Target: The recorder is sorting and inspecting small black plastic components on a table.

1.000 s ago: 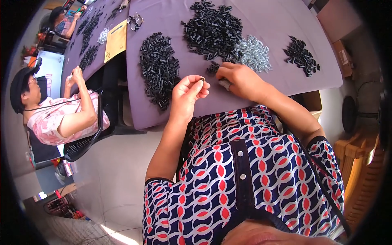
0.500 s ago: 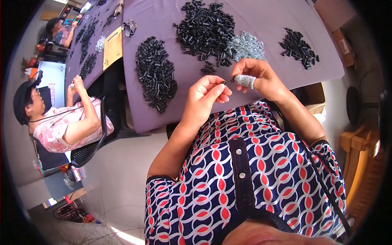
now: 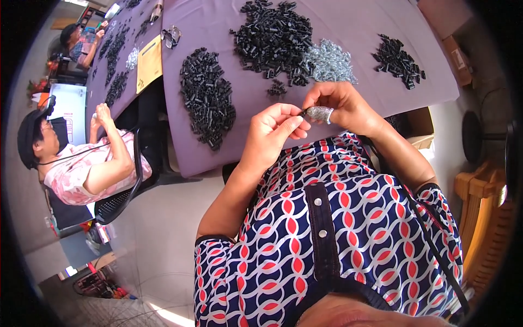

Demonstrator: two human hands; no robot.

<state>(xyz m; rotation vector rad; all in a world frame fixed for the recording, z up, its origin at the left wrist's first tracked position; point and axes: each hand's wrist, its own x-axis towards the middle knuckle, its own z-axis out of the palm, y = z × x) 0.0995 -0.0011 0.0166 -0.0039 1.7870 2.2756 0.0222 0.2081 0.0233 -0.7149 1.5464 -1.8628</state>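
Observation:
My left hand (image 3: 274, 133) pinches a small black part (image 3: 303, 114) between thumb and fingers. Its exact shape is mostly hidden. My right hand (image 3: 348, 111) meets it fingertip to fingertip, its fingers closed at the same part; whether they hold a second piece I cannot make out. A grey speckled finger cover (image 3: 320, 113) wraps one right finger. Just beyond the hands lie a few tiny dark pieces (image 3: 276, 87), a heap of shiny clear or silvery small parts (image 3: 330, 62) and a large heap of short black cylindrical parts (image 3: 272, 41).
More black parts lie in a long heap (image 3: 207, 98) at left and a smaller heap (image 3: 399, 61) at right on the purple-grey tablecloth (image 3: 365, 27). Eyeglasses (image 3: 171, 37) and a yellow envelope (image 3: 149, 65) are far left. A seated co-worker (image 3: 90, 163) works at left. An open carton (image 3: 419, 128) stands under the table's right edge.
My right hand has moved slightly left and its fingertips have closed the gap to my left hand, meeting at the small black part. My left hand has barely moved.

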